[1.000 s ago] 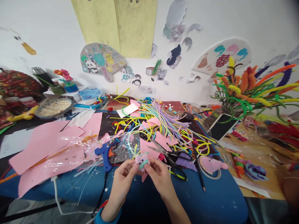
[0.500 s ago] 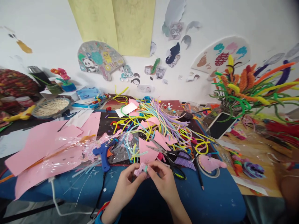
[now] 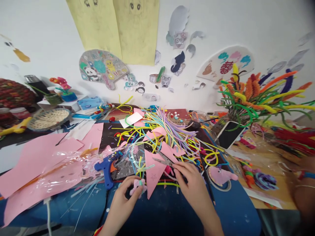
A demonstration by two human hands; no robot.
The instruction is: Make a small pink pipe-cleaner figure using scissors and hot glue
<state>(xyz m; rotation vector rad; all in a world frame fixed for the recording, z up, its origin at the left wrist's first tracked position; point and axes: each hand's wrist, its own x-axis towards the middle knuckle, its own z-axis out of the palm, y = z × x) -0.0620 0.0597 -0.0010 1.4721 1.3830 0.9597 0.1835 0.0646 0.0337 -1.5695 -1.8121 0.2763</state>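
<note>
My left hand (image 3: pixel 123 199) pinches a small pink fuzzy figure (image 3: pixel 136 191) with a teal band round it, near the front edge of the blue table. My right hand (image 3: pixel 194 183) is closed over the handles of a pair of scissors (image 3: pixel 167 160), whose parted blades point left. Beneath the blades lie pink felt pieces (image 3: pixel 153 168), one with a faint star drawn on it. My fingers hide most of the scissor handles. Right of that hand are a dark pencil (image 3: pixel 210 186) and a larger pink stuffed figure (image 3: pixel 221 176).
Pipe cleaners (image 3: pixel 169 126) pile up in the middle. A blue glue gun (image 3: pixel 107 173) and pink sheets (image 3: pixel 36 157) lie to the left. At the right stand a phone (image 3: pixel 230 135) and a pipe-cleaner bouquet (image 3: pixel 258 95). Another person's arm (image 3: pixel 307 186) shows at the right edge.
My right hand has let go of the pink figure and moved right and up onto the scissors. The left hand keeps the figure and has shifted left. The view has tilted slightly.
</note>
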